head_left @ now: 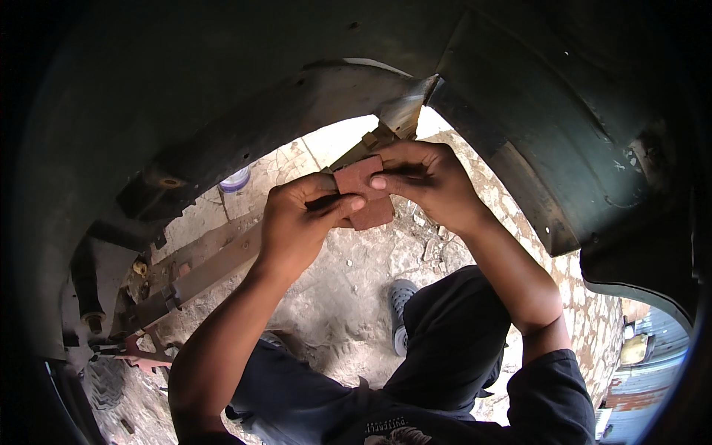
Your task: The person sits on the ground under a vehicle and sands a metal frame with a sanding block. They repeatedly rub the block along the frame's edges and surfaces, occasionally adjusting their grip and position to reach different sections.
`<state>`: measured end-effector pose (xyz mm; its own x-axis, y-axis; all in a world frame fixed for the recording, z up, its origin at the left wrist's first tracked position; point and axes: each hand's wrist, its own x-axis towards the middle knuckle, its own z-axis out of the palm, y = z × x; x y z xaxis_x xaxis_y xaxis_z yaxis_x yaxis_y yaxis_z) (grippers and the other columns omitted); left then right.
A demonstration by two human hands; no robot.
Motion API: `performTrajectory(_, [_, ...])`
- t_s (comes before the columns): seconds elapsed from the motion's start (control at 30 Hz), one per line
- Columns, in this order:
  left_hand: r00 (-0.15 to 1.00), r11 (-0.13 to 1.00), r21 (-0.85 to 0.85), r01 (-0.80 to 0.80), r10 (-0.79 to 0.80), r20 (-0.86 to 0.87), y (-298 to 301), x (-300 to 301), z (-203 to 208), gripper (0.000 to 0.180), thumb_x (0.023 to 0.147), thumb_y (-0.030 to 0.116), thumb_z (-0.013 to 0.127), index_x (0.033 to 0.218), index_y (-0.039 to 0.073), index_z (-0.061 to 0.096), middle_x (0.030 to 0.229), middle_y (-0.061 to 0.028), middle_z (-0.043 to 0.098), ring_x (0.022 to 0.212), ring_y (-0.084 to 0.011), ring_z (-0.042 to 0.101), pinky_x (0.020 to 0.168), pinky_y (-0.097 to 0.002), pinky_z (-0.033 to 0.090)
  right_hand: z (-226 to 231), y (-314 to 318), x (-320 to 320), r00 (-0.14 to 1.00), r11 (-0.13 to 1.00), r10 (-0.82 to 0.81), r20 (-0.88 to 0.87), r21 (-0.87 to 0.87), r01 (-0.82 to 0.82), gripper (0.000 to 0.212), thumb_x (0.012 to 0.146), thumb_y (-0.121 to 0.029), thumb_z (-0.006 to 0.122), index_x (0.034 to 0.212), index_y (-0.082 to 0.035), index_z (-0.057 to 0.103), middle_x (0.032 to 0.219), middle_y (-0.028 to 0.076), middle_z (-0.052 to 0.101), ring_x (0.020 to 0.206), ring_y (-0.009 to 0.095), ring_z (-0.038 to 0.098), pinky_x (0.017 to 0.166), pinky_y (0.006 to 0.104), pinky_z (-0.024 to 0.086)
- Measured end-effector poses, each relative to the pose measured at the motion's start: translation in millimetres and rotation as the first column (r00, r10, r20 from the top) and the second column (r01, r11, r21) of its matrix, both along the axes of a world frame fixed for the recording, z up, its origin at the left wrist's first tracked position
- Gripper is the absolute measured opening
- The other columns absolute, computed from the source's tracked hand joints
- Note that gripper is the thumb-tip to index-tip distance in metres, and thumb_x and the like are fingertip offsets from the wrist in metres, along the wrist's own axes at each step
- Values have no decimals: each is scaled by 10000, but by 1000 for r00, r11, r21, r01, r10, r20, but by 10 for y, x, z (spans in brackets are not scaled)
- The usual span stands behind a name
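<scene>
Pinching folded brick-red sandpaper-like sheet (pixel 358 178) near frame centre: person's left hand (pixel 293 226), thumb on its lower left part, and right hand (pixel 441 185), thumb on its right part, fingers mostly behind. Hands close together, sheet between them. Pale dusty ground (pixel 326 285) beyond, grey shoe (pixel 401 311) below centre. Long brown metal beam (pixel 219 267) slanting at left; white-and-purple round container (pixel 236 180) above it. Dark greenish curved metal panel (pixel 545 119) arching across top of frame.
</scene>
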<state>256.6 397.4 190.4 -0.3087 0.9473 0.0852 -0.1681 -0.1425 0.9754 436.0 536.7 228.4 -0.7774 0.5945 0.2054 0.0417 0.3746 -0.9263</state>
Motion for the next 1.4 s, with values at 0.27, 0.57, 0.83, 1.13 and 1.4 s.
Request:
performTrajectory(0.27, [995,999,0,47,-47,-91,52,-80,-139,116,961,49,797,990,-40,730,973,-101,778,860,-148,752,758,-310,669,-22,49,101,966,999,18,256,35,-28,261,914,-120,868,1124,9,781,1040,67,801,967,114,721,913,307,579])
performTrajectory(0.57, [991,995,12,98,-96,-88,62,-50,2,198,983,84,786,1079,-87,759,958,-122,793,875,-148,762,784,-323,680,1,-11,170,980,1000,-13,199,20,9,205,946,-140,843,1077,8,788,970,47,783,927,106,716,869,301,578])
performTrajectory(0.83, [982,980,59,189,-190,10,99,-69,-48,277,1002,66,753,1217,-102,708,1104,-168,768,930,-222,776,816,-367,709,-138,98,201,994,1000,-18,112,9,17,247,958,-206,836,1101,-13,776,994,97,795,936,138,748,836,303,580])
performTrajectory(1.13, [929,962,74,263,-273,250,65,-217,-40,325,1031,145,710,1279,-65,692,1150,-174,767,971,-259,780,884,-389,684,-6,-36,159,997,986,77,0,150,-76,144,936,38,727,1075,8,754,1047,86,761,992,151,738,892,312,592])
performTrajectory(1.4, [957,987,-53,151,-132,258,69,-103,22,350,1012,193,765,1199,-96,703,1082,-177,777,963,-255,792,875,-372,678,68,-148,105,997,807,-23,78,590,-27,266,862,122,661,1063,-25,753,989,120,774,918,238,782,813,349,616])
